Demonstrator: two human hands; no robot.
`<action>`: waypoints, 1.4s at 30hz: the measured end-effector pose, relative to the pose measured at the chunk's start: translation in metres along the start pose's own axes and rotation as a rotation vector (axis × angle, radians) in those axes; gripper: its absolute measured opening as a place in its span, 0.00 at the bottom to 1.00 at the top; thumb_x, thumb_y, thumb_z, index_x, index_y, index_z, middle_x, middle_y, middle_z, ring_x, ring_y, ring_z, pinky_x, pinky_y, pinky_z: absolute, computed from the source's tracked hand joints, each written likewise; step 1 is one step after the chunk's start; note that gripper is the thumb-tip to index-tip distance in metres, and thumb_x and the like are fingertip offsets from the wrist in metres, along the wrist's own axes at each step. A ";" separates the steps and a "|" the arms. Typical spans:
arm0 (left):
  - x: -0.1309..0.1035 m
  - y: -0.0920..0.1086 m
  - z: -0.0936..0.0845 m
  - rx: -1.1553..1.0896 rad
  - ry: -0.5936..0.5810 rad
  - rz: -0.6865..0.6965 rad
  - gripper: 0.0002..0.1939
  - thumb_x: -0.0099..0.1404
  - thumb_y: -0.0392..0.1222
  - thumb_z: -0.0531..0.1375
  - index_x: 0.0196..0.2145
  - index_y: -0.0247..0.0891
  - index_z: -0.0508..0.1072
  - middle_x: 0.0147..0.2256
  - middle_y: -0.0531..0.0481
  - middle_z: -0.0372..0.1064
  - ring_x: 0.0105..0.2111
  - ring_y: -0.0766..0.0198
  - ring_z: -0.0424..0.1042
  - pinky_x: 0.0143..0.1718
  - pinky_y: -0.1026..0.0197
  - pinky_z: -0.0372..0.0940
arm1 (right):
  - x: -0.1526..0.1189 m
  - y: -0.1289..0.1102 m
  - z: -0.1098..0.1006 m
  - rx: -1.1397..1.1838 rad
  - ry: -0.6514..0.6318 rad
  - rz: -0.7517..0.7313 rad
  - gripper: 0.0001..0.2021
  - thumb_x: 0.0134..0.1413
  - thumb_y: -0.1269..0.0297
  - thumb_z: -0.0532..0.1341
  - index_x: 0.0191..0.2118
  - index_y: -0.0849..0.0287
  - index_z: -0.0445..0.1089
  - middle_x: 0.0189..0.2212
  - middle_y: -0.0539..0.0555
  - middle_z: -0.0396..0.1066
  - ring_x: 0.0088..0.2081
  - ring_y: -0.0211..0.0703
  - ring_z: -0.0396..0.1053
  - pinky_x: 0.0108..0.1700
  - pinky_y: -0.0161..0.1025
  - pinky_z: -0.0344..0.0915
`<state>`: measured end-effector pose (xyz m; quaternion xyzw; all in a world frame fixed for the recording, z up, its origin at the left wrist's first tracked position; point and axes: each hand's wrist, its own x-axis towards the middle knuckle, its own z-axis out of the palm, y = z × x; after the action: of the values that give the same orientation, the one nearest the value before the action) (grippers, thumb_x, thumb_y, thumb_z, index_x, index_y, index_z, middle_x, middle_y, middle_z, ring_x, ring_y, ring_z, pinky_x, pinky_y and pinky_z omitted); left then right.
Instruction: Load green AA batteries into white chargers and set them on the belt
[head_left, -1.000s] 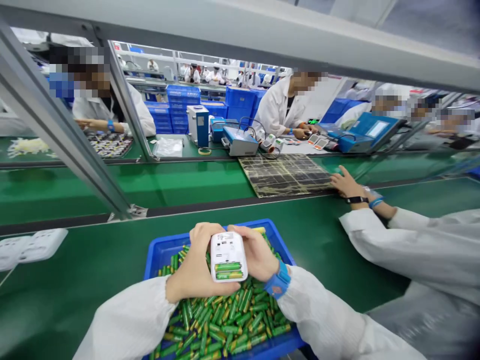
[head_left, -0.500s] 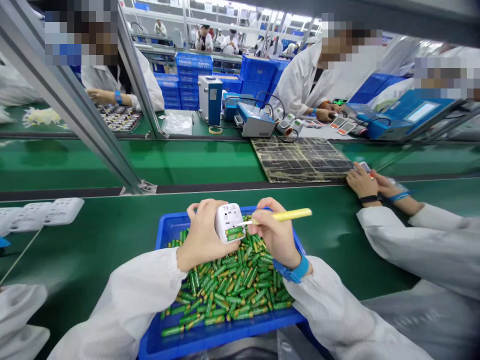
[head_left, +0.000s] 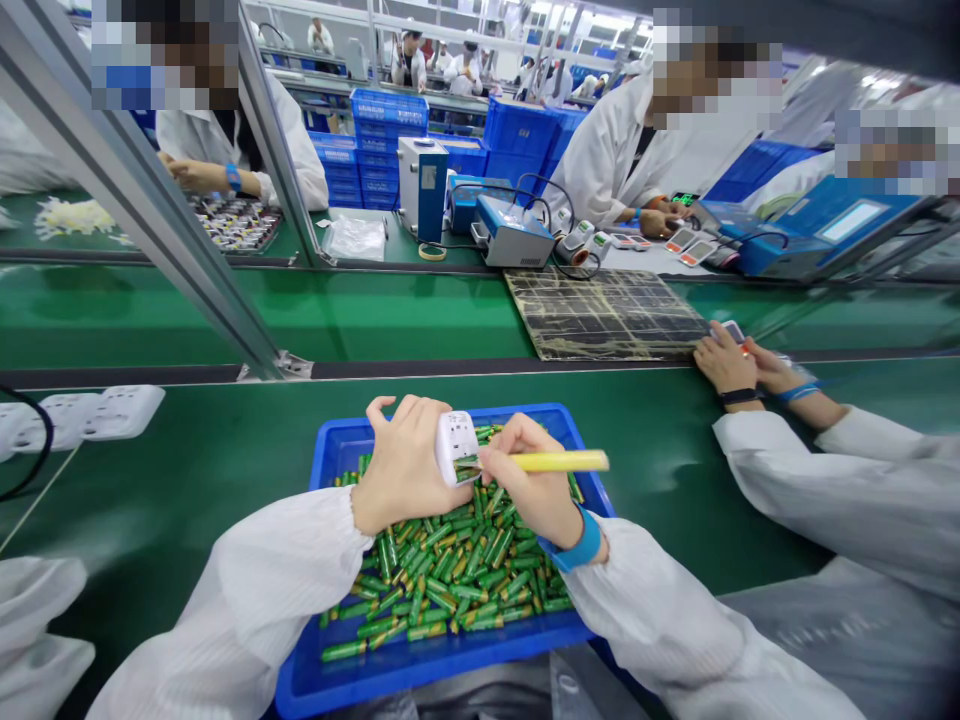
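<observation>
My left hand [head_left: 405, 465] holds a small white device [head_left: 454, 440] above a blue tray [head_left: 300, 650]. Green batteries show in the open compartment at the device's lower edge. My right hand [head_left: 536, 480] is closed on a yellow-handled tool [head_left: 566, 461], its handle pointing right. The tool's tip is by the battery compartment, partly hidden by my fingers. Beneath both hands, many loose green batteries [head_left: 450, 570] with gold ends fill the tray.
White power sockets [head_left: 124, 412] lie at the left. A co-worker's hands [head_left: 727, 365] hold a small device at the right. A dark patterned mat [head_left: 607, 315] lies beyond, near blue instruments [head_left: 514, 230]. A metal post [head_left: 180, 220] slants at left.
My right hand has moved left and slightly down, bringing the tool closer to the device. The handle now lies more level. The device has turned slightly in my left hand.
</observation>
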<state>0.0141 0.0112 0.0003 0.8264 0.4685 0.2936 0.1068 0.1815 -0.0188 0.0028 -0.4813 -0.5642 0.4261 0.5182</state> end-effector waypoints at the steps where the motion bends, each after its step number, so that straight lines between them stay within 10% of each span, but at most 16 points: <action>1: 0.000 0.000 0.000 0.044 0.003 0.022 0.28 0.46 0.51 0.65 0.43 0.35 0.65 0.41 0.43 0.71 0.44 0.49 0.69 0.53 0.40 0.46 | -0.002 0.000 -0.001 -0.121 -0.004 -0.072 0.12 0.51 0.65 0.62 0.23 0.54 0.59 0.17 0.45 0.63 0.20 0.35 0.60 0.26 0.35 0.56; 8: -0.002 0.005 -0.001 0.176 0.010 0.103 0.25 0.48 0.52 0.62 0.41 0.35 0.66 0.38 0.45 0.70 0.41 0.50 0.69 0.52 0.39 0.47 | -0.001 0.002 -0.006 -0.473 -0.064 -0.239 0.11 0.49 0.71 0.57 0.21 0.55 0.55 0.14 0.43 0.54 0.17 0.32 0.50 0.24 0.35 0.46; 14: 0.002 0.001 0.000 0.181 -0.005 0.024 0.27 0.45 0.50 0.62 0.42 0.35 0.64 0.40 0.44 0.68 0.43 0.50 0.67 0.50 0.41 0.49 | 0.006 0.001 -0.007 0.122 0.150 0.009 0.12 0.51 0.66 0.60 0.25 0.53 0.53 0.12 0.42 0.64 0.13 0.33 0.56 0.17 0.30 0.51; 22: 0.000 0.000 0.003 0.170 -0.023 0.031 0.27 0.49 0.53 0.62 0.42 0.35 0.64 0.40 0.45 0.69 0.43 0.50 0.68 0.50 0.41 0.49 | 0.001 0.001 0.000 0.271 -0.034 0.157 0.12 0.51 0.63 0.63 0.27 0.54 0.56 0.14 0.45 0.70 0.13 0.32 0.59 0.16 0.29 0.56; 26: -0.001 0.001 0.002 0.178 -0.028 0.050 0.26 0.49 0.54 0.62 0.41 0.34 0.65 0.40 0.44 0.69 0.42 0.50 0.68 0.50 0.40 0.49 | -0.003 0.003 0.000 0.122 -0.099 0.138 0.11 0.53 0.63 0.62 0.27 0.54 0.57 0.15 0.45 0.68 0.15 0.33 0.60 0.18 0.30 0.56; 31: 0.000 0.001 0.001 0.243 -0.056 0.108 0.20 0.50 0.48 0.60 0.40 0.36 0.65 0.38 0.45 0.69 0.41 0.50 0.68 0.51 0.37 0.46 | -0.007 0.000 -0.003 -0.365 -0.115 -0.241 0.12 0.55 0.69 0.57 0.23 0.55 0.55 0.15 0.44 0.57 0.18 0.32 0.55 0.24 0.33 0.52; 35: -0.002 0.003 -0.002 0.191 -0.053 0.064 0.24 0.46 0.48 0.61 0.40 0.36 0.64 0.38 0.45 0.68 0.41 0.50 0.68 0.50 0.39 0.48 | 0.002 0.009 -0.011 -0.532 0.043 -0.274 0.12 0.51 0.71 0.56 0.22 0.55 0.52 0.15 0.43 0.50 0.18 0.32 0.49 0.24 0.35 0.45; 42: 0.001 0.001 -0.001 -0.051 -0.014 -0.097 0.30 0.43 0.48 0.66 0.43 0.38 0.62 0.40 0.49 0.66 0.42 0.54 0.67 0.50 0.45 0.50 | 0.004 0.016 -0.012 0.059 0.155 -0.006 0.12 0.46 0.69 0.58 0.22 0.53 0.52 0.12 0.41 0.55 0.15 0.32 0.51 0.21 0.33 0.50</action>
<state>0.0146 0.0114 0.0026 0.8019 0.4995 0.2940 0.1450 0.1947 -0.0124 -0.0115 -0.4954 -0.5110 0.4025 0.5757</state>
